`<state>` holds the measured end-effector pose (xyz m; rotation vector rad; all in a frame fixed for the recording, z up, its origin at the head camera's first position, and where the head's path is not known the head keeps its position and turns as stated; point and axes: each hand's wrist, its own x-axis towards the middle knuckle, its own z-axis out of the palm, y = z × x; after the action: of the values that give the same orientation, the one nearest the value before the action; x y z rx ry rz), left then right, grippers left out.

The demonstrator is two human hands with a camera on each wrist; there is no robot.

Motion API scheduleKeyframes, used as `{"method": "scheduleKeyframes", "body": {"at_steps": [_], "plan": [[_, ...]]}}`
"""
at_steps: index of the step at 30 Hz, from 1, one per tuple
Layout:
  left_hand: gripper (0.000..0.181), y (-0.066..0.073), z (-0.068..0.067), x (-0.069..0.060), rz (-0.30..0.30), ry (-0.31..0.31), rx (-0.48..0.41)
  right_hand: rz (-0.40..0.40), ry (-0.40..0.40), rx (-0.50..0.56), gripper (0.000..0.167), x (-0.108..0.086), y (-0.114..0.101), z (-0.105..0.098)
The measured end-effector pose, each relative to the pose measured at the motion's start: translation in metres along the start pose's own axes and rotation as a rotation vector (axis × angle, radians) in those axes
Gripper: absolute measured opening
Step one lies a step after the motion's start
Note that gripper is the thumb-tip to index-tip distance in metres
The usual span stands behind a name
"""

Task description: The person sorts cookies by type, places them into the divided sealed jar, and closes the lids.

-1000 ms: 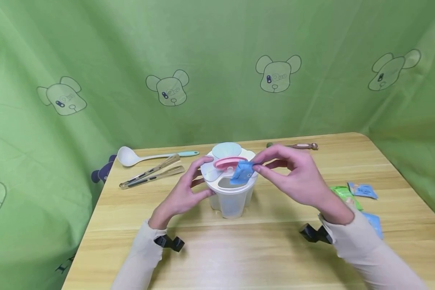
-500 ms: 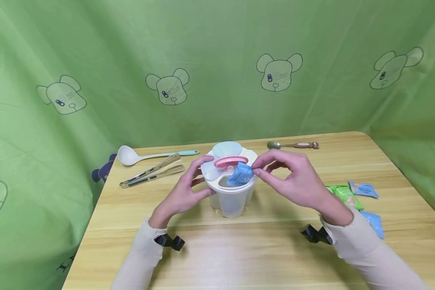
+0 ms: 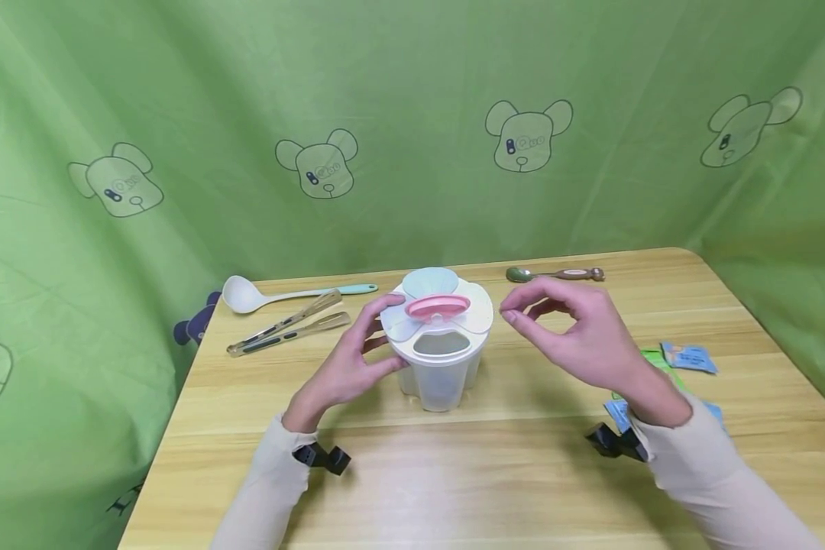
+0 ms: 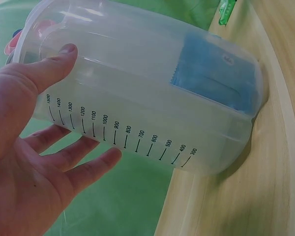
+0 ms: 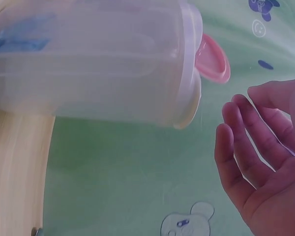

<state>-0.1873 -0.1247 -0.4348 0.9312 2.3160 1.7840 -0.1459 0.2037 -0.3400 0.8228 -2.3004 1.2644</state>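
A translucent lidded container stands on the table, its white top fitted with blue and cream flaps. Its pink flap is raised, leaving the front opening uncovered. My left hand grips the container's left side near the rim, thumb in front and fingers around behind. Through the wall, the left wrist view shows a blue packet low inside. My right hand hovers just right of the lid, holding nothing. Its fingers are loosely bent, apart from the container.
Right of the container lie blue packets and a green packet, partly hidden by my right forearm. A white ladle and tongs lie at left. A brown-handled spoon lies near the back edge.
The right hand has let go of the blue packet, which has dropped through the opening into the container. That hand has drawn back slightly to the right. The left hand stays in place.
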Motion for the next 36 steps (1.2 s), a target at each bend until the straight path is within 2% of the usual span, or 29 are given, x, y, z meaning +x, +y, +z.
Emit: {"method": "scheduleKeyframes", "body": {"at_steps": [9, 14, 19, 25, 30, 36], "plan": [[0.092, 0.000, 0.001, -0.001, -0.016, -0.005, -0.008, 0.106, 0.079, -0.080, 0.020, -0.018, 0.032, -0.024], [0.092, -0.002, 0.003, 0.000, -0.007, -0.014, -0.015, 0.223, 0.131, -0.136, 0.017, -0.033, 0.059, -0.045], [0.092, -0.002, 0.004, 0.000, -0.017, -0.011, -0.005, 0.298, 0.145, -0.199, 0.015, -0.051, 0.087, -0.070], [0.092, -0.001, 0.001, 0.000, -0.011, -0.005, 0.005, 0.416, 0.180, -0.218, 0.014, -0.070, 0.113, -0.094], [0.093, -0.001, 0.000, 0.000, -0.010, -0.005, 0.014, 0.487, 0.174, -0.254, 0.017, -0.086, 0.131, -0.112], [0.091, -0.001, 0.001, 0.000, -0.008, -0.008, 0.003, 0.585, 0.072, -0.365, 0.024, -0.106, 0.156, -0.133]]}}
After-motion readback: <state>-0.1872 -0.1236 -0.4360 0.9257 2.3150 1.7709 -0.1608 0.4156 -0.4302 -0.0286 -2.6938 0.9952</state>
